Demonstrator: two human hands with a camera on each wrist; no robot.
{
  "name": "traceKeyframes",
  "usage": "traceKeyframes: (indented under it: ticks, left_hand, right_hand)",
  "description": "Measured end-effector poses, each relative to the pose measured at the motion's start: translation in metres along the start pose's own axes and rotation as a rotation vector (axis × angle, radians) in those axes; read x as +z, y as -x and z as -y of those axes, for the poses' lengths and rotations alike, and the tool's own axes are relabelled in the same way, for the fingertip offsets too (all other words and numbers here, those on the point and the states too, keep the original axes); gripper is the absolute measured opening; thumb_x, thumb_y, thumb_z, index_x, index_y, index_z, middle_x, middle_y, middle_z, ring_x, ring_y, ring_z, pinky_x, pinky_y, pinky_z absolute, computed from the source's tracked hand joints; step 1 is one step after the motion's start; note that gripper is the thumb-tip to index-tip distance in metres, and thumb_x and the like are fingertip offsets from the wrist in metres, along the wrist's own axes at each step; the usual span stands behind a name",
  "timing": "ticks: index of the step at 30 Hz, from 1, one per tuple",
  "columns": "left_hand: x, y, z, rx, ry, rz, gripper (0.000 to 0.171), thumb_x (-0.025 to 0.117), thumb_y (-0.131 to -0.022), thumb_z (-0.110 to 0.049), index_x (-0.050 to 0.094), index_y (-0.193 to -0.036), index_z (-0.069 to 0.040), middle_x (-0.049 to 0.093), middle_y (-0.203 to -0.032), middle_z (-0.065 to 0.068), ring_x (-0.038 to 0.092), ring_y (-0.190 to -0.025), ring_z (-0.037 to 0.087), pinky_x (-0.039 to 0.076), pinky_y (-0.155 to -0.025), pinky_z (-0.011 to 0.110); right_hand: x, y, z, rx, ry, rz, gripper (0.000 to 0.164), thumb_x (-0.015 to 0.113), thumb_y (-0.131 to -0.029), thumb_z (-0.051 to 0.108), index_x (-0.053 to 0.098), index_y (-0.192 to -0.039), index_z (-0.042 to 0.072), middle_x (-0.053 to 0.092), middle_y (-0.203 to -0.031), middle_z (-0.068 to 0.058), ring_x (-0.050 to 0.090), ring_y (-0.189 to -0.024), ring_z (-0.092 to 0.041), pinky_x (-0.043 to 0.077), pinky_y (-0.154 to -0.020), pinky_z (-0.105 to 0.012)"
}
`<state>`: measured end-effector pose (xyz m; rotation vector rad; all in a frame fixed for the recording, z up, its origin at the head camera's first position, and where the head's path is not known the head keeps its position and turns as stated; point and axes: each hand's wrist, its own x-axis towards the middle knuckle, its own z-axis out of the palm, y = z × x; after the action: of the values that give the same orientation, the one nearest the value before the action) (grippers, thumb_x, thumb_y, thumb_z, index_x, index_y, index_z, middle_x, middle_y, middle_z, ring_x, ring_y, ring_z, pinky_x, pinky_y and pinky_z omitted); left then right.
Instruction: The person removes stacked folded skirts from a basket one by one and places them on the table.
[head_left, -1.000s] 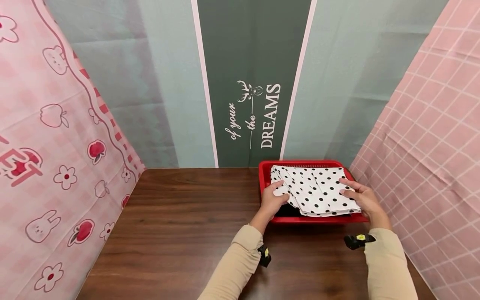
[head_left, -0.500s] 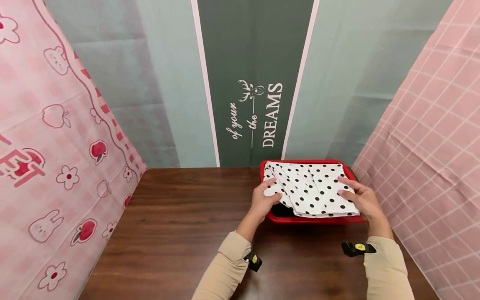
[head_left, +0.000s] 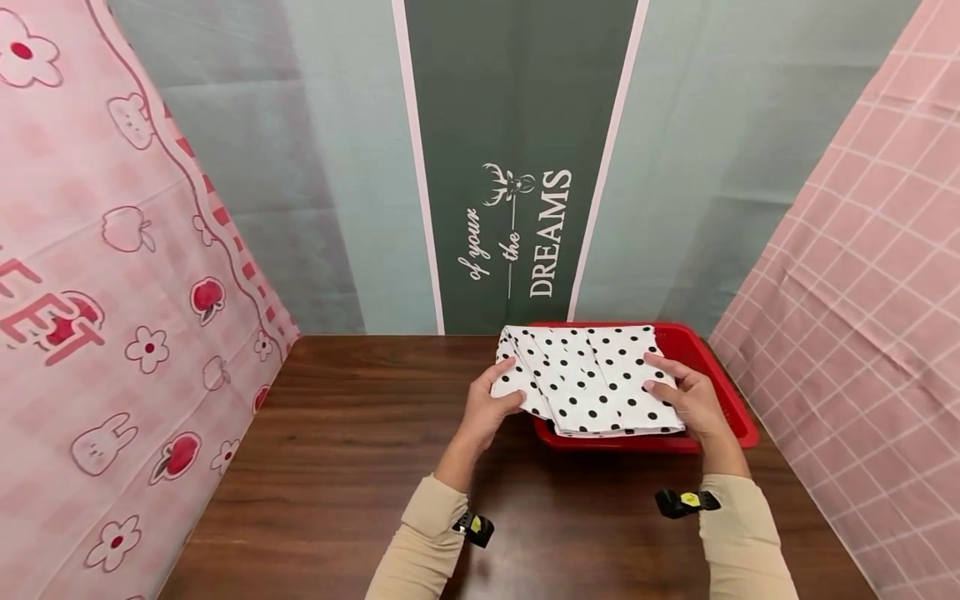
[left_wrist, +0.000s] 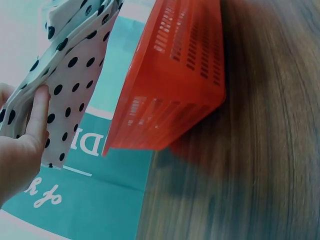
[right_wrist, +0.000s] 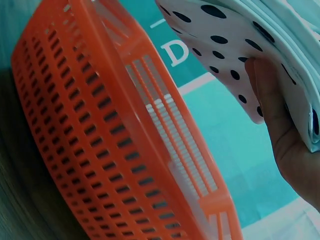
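Observation:
A folded white cloth with black polka dots (head_left: 592,379) is held level between my two hands, above the red basket (head_left: 738,417). My left hand (head_left: 486,407) grips its left end, thumb on top and fingers underneath. At the opposite end, my right hand (head_left: 690,400) pinches the cloth the same way. The wrist views show the layered cloth (left_wrist: 75,85) raised over the rim of the perforated plastic basket (right_wrist: 100,125). Its left end reaches past the basket's left side, while the basket's right part shows uncovered.
The brown wooden table (head_left: 360,467) extends left and in front of the basket. A grey-green curtain with lettering (head_left: 517,233) hangs behind the table. Pink patterned cloths hang at the left (head_left: 142,333) and right (head_left: 847,292) sides.
Both hands have carried the polka-dot cloth leftward, from lying over the basket to overhanging its left side. More of the basket's right side now shows.

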<state>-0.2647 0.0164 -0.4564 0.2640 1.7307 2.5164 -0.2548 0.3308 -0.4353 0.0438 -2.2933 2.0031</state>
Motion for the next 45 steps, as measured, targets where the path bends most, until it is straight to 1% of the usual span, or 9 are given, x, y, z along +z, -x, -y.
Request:
traceKeyframes:
  ticks: [4, 11, 18, 21, 25, 30, 37, 42, 45]
  left_hand:
    - [-0.013, 0.002, -0.004, 0.015, 0.019, -0.027, 0.051, 0.055, -0.08, 0.014, 0.048, -0.13, 0.008, 0.045, -0.13, 0.023, 0.06, -0.082, 0.016, 0.053, -0.064, 0.029]
    - [-0.037, 0.007, -0.011, 0.028, -0.034, -0.088, 0.046, 0.057, -0.081, 0.011, 0.052, -0.127, 0.008, 0.047, -0.129, 0.019, 0.059, -0.075, 0.012, 0.051, -0.059, 0.023]
    - [-0.056, 0.01, -0.016, 0.044, -0.058, -0.12, 0.049, 0.06, -0.077, 0.014, 0.054, -0.126, 0.006, 0.051, -0.123, 0.017, 0.057, -0.085, 0.013, 0.05, -0.062, 0.022]
    - [-0.064, 0.013, -0.021, 0.05, -0.063, -0.123, 0.052, 0.058, -0.076, 0.016, 0.052, -0.127, 0.007, 0.052, -0.115, 0.021, 0.056, -0.087, 0.016, 0.05, -0.065, 0.022]
    - [-0.075, 0.016, -0.027, 0.052, -0.074, -0.125, 0.055, 0.057, -0.075, 0.018, 0.049, -0.129, 0.008, 0.05, -0.118, 0.024, 0.054, -0.091, 0.017, 0.049, -0.07, 0.021]
    - [-0.087, 0.019, -0.032, 0.042, -0.1, -0.147, 0.058, 0.056, -0.076, 0.019, 0.046, -0.132, 0.008, 0.045, -0.129, 0.025, 0.051, -0.098, 0.018, 0.047, -0.073, 0.02]
    - [-0.1, 0.023, -0.037, 0.013, -0.133, -0.17, 0.06, 0.056, -0.076, 0.02, 0.042, -0.134, 0.01, 0.044, -0.13, 0.028, 0.049, -0.105, 0.025, 0.048, -0.073, 0.02]
    - [-0.108, 0.026, -0.039, 0.025, -0.161, -0.21, 0.059, 0.057, -0.076, 0.018, 0.045, -0.133, 0.007, 0.047, -0.127, 0.027, 0.051, -0.103, 0.023, 0.047, -0.074, 0.019]
    - [-0.113, 0.027, -0.039, 0.029, -0.169, -0.233, 0.059, 0.058, -0.076, 0.018, 0.047, -0.133, 0.005, 0.049, -0.125, 0.026, 0.054, -0.099, 0.02, 0.048, -0.073, 0.019]
  right_hand:
    - [0.013, -0.002, 0.001, -0.007, -0.077, 0.014, 0.043, 0.065, -0.087, 0.006, 0.056, -0.129, 0.007, 0.062, -0.105, 0.015, 0.063, -0.064, -0.01, 0.052, -0.058, -0.023]
    - [0.033, -0.006, -0.001, -0.012, -0.103, 0.058, 0.042, 0.064, -0.087, 0.005, 0.058, -0.128, 0.009, 0.063, -0.104, 0.013, 0.065, -0.068, -0.011, 0.053, -0.061, -0.026]
    - [0.052, -0.01, 0.0, 0.013, -0.121, 0.084, 0.045, 0.067, -0.085, 0.004, 0.057, -0.129, 0.01, 0.063, -0.103, 0.009, 0.066, -0.071, -0.013, 0.053, -0.062, -0.029]
    - [0.063, -0.012, 0.0, 0.024, -0.12, 0.099, 0.048, 0.066, -0.085, 0.002, 0.055, -0.131, 0.007, 0.063, -0.103, 0.005, 0.066, -0.072, -0.015, 0.053, -0.062, -0.03]
    - [0.077, -0.014, 0.001, 0.029, -0.109, 0.111, 0.05, 0.066, -0.085, 0.002, 0.051, -0.133, 0.002, 0.06, -0.111, -0.002, 0.065, -0.073, -0.015, 0.054, -0.063, -0.031]
    - [0.093, -0.017, -0.001, 0.026, -0.088, 0.117, 0.051, 0.065, -0.085, 0.001, 0.049, -0.133, 0.0, 0.053, -0.122, -0.008, 0.064, -0.073, -0.014, 0.053, -0.063, -0.03]
    - [0.112, -0.021, -0.004, 0.033, -0.123, 0.113, 0.051, 0.065, -0.083, -0.002, 0.05, -0.132, 0.0, 0.058, -0.114, -0.011, 0.066, -0.069, -0.018, 0.054, -0.06, -0.033]
    - [0.123, -0.023, -0.007, 0.04, -0.117, 0.116, 0.05, 0.064, -0.084, -0.003, 0.051, -0.132, 0.0, 0.057, -0.115, -0.017, 0.065, -0.069, -0.017, 0.054, -0.062, -0.032]
    - [0.129, -0.023, -0.008, 0.042, -0.127, 0.146, 0.051, 0.061, -0.084, -0.005, 0.049, -0.133, 0.0, 0.054, -0.118, -0.023, 0.065, -0.072, -0.016, 0.054, -0.064, -0.031]
